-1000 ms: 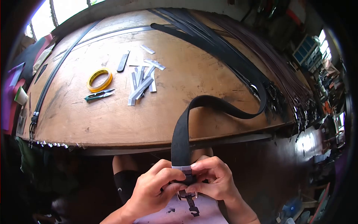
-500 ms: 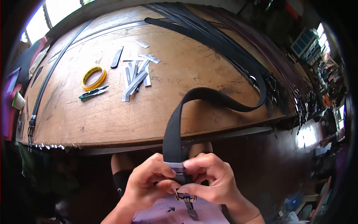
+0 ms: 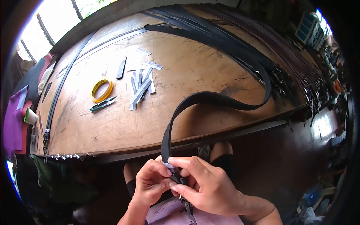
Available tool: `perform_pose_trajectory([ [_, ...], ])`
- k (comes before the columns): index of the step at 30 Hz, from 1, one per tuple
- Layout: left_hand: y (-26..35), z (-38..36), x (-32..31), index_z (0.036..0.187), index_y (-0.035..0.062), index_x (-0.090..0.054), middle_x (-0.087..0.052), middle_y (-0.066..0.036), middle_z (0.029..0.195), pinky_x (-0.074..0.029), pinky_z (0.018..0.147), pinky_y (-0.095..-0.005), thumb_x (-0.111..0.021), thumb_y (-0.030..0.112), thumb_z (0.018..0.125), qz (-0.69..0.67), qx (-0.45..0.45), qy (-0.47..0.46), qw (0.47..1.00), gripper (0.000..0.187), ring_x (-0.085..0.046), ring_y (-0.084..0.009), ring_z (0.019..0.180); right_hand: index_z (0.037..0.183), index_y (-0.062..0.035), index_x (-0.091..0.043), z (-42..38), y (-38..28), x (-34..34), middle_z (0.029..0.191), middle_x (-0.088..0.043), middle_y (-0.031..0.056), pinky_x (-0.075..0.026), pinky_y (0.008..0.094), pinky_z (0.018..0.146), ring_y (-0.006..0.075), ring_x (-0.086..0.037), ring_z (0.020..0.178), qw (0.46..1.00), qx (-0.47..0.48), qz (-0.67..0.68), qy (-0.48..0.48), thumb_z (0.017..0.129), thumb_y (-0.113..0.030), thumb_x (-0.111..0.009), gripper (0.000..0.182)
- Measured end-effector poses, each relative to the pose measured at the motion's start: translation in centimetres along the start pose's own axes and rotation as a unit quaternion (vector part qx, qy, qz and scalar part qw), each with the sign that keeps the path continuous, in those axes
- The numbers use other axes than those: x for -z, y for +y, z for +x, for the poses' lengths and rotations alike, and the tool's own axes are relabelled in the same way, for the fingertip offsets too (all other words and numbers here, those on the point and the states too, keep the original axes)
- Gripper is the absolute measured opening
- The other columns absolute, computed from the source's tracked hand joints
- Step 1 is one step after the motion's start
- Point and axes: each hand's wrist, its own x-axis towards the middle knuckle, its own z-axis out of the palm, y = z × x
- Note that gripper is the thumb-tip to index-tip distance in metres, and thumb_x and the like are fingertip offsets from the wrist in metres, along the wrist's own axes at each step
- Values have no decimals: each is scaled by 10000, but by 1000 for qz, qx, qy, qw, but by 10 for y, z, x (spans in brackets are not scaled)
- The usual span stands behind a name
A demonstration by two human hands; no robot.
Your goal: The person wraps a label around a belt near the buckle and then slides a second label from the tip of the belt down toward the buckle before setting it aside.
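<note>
A black belt (image 3: 210, 98) curves from the pile on the table down to my hands at its buckle end. A pale grey paper strip (image 3: 168, 165) lies across the belt between my fingers. My left hand (image 3: 153, 182) pinches the belt's left edge. From the right, my right hand (image 3: 210, 183) grips the same part with thumb and fingers, partly covering it. The metal buckle (image 3: 181, 198) shows below the fingertips, mostly hidden. The belt is turned partly on edge here.
On the wooden table (image 3: 123, 123) lie grey strips (image 3: 141, 92), yellow tape (image 3: 101, 90), green snips (image 3: 102, 104) and a dark flat piece (image 3: 121, 68). Black belts (image 3: 210, 37) and dark red belts (image 3: 270, 45) lie at the right. A cup (image 3: 30, 116) stands left.
The belt end has tilted in my hands, and its buckle is more hidden. My right hand has turned and reaches further over the belt. The view has shifted, so the table items appear further right.
</note>
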Motion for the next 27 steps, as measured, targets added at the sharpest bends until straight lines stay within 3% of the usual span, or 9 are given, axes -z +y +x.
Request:
perform_pose_trajectory([
  [2, 10, 1, -7, 1080, 14, -600, -589, -120, 1125, -598, 674, -259, -735, -85, 909, 76, 28, -12, 997, 239, -676, -149, 868, 1356, -73, -566, -1, 7, 3, 1098, -655, 176, -605, 373, 726, 310, -723, 864, 999, -17, 38, -1, 875, -33, -770, 524],
  [4, 12, -1, -10, 1065, 7, -624, -578, -122, 1115, -583, 631, -228, -702, -101, 930, 122, 13, -2, 992, 190, -667, -124, 803, 1311, -71, -607, -2, 16, 2, 1051, -662, 132, -594, 325, 682, 228, -719, 814, 998, -20, 57, 5, 875, -30, -790, 474],
  [6, 18, -1, -13, 1058, 5, -642, -575, -119, 1105, -581, 629, -221, -709, -86, 935, 196, 36, -6, 980, 166, -668, -116, 812, 1238, -42, -632, -2, 27, 2, 949, -694, 73, -582, 217, 624, 82, -704, 762, 994, -10, 105, 11, 837, -19, -860, 462],
  [10, 26, 3, -23, 1039, 9, -682, -571, -85, 1045, -560, 571, -206, -744, -51, 919, 263, 50, 11, 963, 147, -663, -90, 802, 1218, -27, -610, -4, 29, 8, 956, -711, 89, -593, 221, 646, 103, -729, 830, 987, -69, 146, -4, 826, -18, -874, 472],
  [15, 26, 5, -24, 1005, 13, -706, -559, -61, 1004, -552, 553, -206, -750, -47, 913, 274, 90, 20, 957, 119, -647, -77, 785, 1271, -58, -618, -9, 42, 6, 995, -675, 79, -599, 248, 658, 73, -686, 777, 989, -25, 142, 8, 879, -53, -835, 448],
  [18, 21, 1, -24, 1120, 6, -645, -587, -79, 1035, -584, 614, -214, -749, -76, 905, 323, 66, -32, 944, 252, -683, -99, 844, 1240, -39, -611, -13, 44, 8, 1028, -689, 90, -616, 258, 686, 93, -711, 819, 988, -38, 152, 1, 868, -25, -837, 436],
  [20, 16, -2, -36, 1252, 3, -526, -613, -115, 1095, -623, 713, -245, -764, -96, 887, 161, 59, 97, 980, 447, -720, -148, 936, 1175, -26, -618, -16, 50, 7, 1039, -693, 91, -630, 271, 710, 127, -731, 863, 946, -91, 309, 25, 849, 6, -844, 398],
  [21, 18, -1, -30, 1313, 9, -432, -620, -146, 1164, -642, 799, -286, -781, -102, 871, 177, 56, 81, 979, 574, -731, -197, 1008, 1183, -24, -596, -16, 54, 5, 1050, -698, 108, -636, 291, 731, 153, -733, 885, 936, -89, 338, 30, 838, 47, -840, 428],
  [27, 22, 1, -25, 1307, 10, -460, -606, -151, 1200, -650, 805, -302, -788, -61, 885, 138, 84, 86, 983, 539, -729, -198, 1009, 1293, -26, -530, -8, 55, 4, 1067, -701, 145, -634, 301, 744, 158, -724, 915, 939, -49, 340, 21, 850, 100, -802, 535],
])
